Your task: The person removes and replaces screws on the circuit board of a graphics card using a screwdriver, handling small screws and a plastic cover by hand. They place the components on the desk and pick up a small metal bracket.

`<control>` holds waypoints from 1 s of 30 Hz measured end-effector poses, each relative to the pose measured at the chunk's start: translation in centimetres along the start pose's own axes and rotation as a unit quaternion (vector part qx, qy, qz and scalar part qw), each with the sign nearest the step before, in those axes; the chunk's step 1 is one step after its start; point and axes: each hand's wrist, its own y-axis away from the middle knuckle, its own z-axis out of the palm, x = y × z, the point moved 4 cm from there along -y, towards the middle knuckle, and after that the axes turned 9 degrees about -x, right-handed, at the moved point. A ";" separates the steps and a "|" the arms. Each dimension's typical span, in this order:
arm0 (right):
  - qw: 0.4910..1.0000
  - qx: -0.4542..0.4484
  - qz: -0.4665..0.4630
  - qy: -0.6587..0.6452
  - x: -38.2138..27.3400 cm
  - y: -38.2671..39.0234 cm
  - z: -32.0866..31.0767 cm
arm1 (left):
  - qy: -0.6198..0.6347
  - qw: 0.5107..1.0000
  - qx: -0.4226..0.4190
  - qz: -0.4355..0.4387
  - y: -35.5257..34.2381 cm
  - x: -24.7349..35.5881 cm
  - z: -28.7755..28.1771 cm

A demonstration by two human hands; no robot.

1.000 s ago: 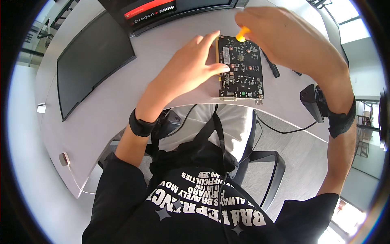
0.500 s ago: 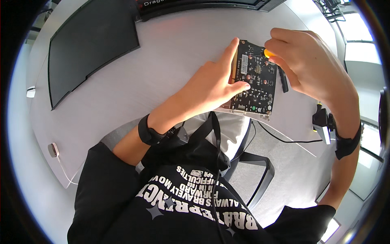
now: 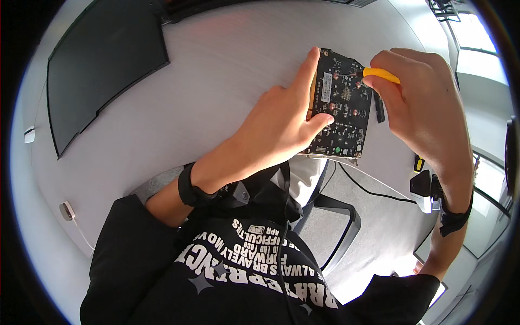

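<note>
A black circuit board [image 3: 345, 127], which looks like a graphics card, lies tilted near the desk's front edge with its component side visible. My left hand [image 3: 279, 119] grips its left edge, the thumb resting across the face and the index finger stretched along the side. In my right hand [image 3: 425, 103] is a screwdriver [image 3: 382, 75] with a yellow handle, pinched between thumb and fingers. Its thin shaft points left, over the board's upper part near a screw. Whether the tip touches that screw is too small to tell. Beside the board's right edge lies a narrow black piece [image 3: 378, 108].
A dark monitor [image 3: 108, 70] stands at the far left of the white desk [image 3: 216, 81]. Under my right wrist is a yellow-and-black tool [image 3: 418, 163]. A black cable [image 3: 374, 190] crosses below the desk edge, near a chair armrest [image 3: 346, 230].
My right hand has shifted slightly right and turned, showing more of the yellow handle. The screwdriver now lies flatter over the board. My left hand keeps its hold.
</note>
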 end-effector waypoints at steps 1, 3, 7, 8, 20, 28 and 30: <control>1.000 -0.001 0.001 0.001 0.0 -0.1 -0.1 | 0.001 1.000 -0.001 0.001 -0.1 -0.1 0.1; 0.999 -0.036 0.024 0.027 -0.2 -0.3 -0.1 | -0.020 1.000 0.007 0.014 0.0 -0.2 0.2; 0.998 0.013 0.058 0.020 -0.1 0.4 0.1 | -0.034 0.999 0.019 0.023 0.3 -0.2 0.4; 0.997 0.012 0.074 0.021 -0.1 0.3 0.1 | -0.042 0.999 0.022 0.020 0.2 -0.3 0.5; 0.991 -0.090 0.096 0.027 -0.3 0.3 -0.4 | -0.049 0.998 0.031 0.037 0.1 -0.6 0.7; 0.989 -0.106 -0.081 0.056 -0.4 -0.2 -2.0 | -0.026 0.999 0.027 0.040 0.1 -0.8 0.7; 0.987 -0.117 -0.094 0.049 0.1 -0.9 -1.9 | -0.015 0.999 0.019 0.047 0.2 -1.0 0.7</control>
